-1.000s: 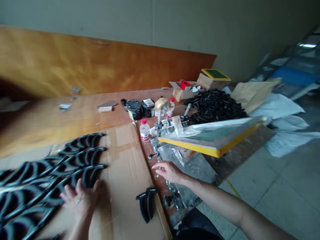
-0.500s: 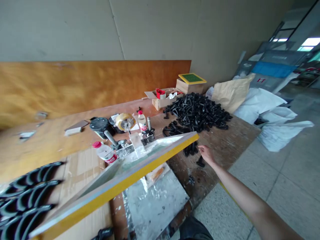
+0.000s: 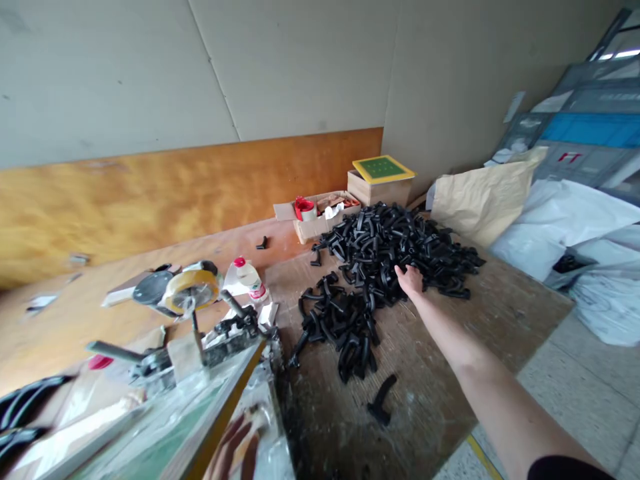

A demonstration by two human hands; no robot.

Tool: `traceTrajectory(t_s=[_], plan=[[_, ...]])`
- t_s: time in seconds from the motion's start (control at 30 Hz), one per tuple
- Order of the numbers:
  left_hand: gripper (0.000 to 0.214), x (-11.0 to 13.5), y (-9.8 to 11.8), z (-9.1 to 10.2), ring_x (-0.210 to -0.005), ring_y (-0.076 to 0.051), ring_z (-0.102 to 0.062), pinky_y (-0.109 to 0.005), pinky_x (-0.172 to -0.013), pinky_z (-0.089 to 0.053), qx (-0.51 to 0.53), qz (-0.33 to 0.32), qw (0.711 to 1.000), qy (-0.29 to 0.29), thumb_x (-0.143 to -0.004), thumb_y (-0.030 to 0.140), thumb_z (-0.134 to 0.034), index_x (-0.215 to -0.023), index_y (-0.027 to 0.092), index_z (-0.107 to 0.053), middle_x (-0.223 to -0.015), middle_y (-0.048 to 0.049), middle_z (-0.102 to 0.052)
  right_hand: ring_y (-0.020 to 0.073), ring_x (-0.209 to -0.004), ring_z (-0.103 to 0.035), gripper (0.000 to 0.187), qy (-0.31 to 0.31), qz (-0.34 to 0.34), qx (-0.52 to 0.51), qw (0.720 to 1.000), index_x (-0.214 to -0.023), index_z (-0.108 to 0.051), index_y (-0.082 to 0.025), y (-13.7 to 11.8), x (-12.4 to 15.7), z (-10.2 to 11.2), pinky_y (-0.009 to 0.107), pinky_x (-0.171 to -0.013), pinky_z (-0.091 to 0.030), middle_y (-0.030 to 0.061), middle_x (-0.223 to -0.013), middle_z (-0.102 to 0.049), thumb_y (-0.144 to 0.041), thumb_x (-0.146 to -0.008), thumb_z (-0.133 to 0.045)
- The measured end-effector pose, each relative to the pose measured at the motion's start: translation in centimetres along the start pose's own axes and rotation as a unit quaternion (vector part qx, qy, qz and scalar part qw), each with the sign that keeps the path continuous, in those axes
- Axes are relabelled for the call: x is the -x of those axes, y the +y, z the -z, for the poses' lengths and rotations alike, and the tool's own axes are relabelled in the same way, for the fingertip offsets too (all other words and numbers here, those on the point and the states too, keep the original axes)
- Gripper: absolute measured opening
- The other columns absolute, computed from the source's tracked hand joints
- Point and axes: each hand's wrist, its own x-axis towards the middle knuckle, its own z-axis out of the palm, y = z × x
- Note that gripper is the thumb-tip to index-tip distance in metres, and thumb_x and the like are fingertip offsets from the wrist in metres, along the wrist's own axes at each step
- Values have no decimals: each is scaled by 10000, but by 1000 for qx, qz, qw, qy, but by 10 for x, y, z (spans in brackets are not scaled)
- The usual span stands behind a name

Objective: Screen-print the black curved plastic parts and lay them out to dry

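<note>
My right hand [image 3: 411, 280] reaches to the near edge of a big heap of black elbow-shaped plastic parts [image 3: 380, 233]. Its thumb and fingers look apart against the heap, and the fingertips are partly lost among the parts. At the bottom, my left hand [image 3: 234, 448] shows blurred, spread fingers just right of the yellow-edged screen frame [image 3: 220, 413]. That frame is tilted up over a work pad and hinged to metal clamps [image 3: 243, 320]. A single black part [image 3: 383, 400] lies on the brown board in front of a smaller cluster [image 3: 343, 320].
Behind stand a red-capped bottle [image 3: 250, 280], a yellowish tape roll [image 3: 193, 291] and an open carton [image 3: 320, 223]. A green screen with a yellow rim [image 3: 384, 169] lies on a box. White sacks [image 3: 575, 207] lean beyond the table's right edge. Curved black parts [image 3: 30, 407] lie left.
My right hand has moved from the near single part up to the big heap. My left hand has come into view below the frame's edge. The camera view has shifted toward the heap.
</note>
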Motion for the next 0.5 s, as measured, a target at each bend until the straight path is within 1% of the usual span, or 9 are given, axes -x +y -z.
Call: traceTrajectory(t_s=[0.03,0.1,0.13,0.2,0.27,0.3,0.37,0.43,0.5], plan=[[257,-12,19,-20,-1190,-269,-612,-453,-1011,-509,22,-17,999,-17,-801,521,-577,-1008,462,-716,-1191,28,-705,315,-1242,-519,614,-8,-6,-1,1000,-1357,-538,-71,9,-9,-2,392,-1001,-399,247,-1343,-544,-514,-950,-413],[294,-47,64,-66,-1193,-255,-610,-434,-1039,-488,73,-45,994,-65,-846,495,-515,-1024,381,-718,-1248,-17,-680,300,-1186,-572,617,-28,-10,-4,1000,-1322,-577,-73,25,-23,-8,383,-995,-404,241,-1273,-604,-531,-958,-379],[330,-70,88,-91,-1206,-251,-600,-430,-1059,-469,91,-57,990,-93,-868,496,-486,-1060,344,-708,-1268,-36,-669,290,-1167,-591,614,-37,-7,-5,999,-1305,-595,-78,31,-30,-12,378,-1007,-395,229,-1231,-636,-534,-962,-369],[405,-123,134,-141,-1206,-241,-595,-413,-1070,-448,117,-73,982,-130,-890,509,-456,-1132,272,-680,-1237,-68,-683,280,-1155,-604,615,-46,3,1,999,-1285,-615,-88,41,-43,-19,381,-1039,-366,205,-1171,-678,-546,-968,-354],[449,-179,172,-189,-1225,-233,-579,-391,-1086,-416,122,-89,975,-164,-912,499,-430,-1177,216,-655,-1246,-87,-676,284,-1156,-605,628,-41,19,12,999,-1271,-627,-94,48,-53,-27,391,-1053,-351,195,-1148,-694,-571,-963,-358],[454,-206,187,-212,-1242,-230,-566,-382,-1096,-398,119,-92,972,-179,-919,491,-422,-1189,204,-649,-1265,-91,-667,285,-1150,-608,636,-36,28,16,999,-1263,-634,-91,50,-58,-31,390,-1051,-352,195,-1134,-699,-581,-958,-366],[463,-255,210,-257,-1268,-229,-548,-365,-1098,-383,118,-93,968,-201,-924,504,-422,-1192,203,-648,-1291,-90,-656,289,-1126,-616,643,-19,41,18,999,-1250,-647,-87,54,-64,-38,383,-1041,-362,195,-1100,-708,-595,-946,-395],[509,-296,225,-300,-1284,-236,-538,-354,-1085,-387,118,-80,965,-222,-920,546,-419,-1212,190,-637,-1314,-107,-644,304,-1106,-616,638,4,45,9,999,-1261,-647,-98,58,-69,-46,397,-1031,-368,194,-1077,-706,-600,-931,-432],[609,-327,233,-338,-1287,-252,-539,-355,-1060,-405,117,-57,961,-245,-905,606,-411,-1282,161,-587,-1347,-144,-617,330,-1098,-602,612,28,39,-16,999,-1277,-646,-137,61,-72,-53,430,-1019,-373,189,-1077,-693,-597,-911,-478]])
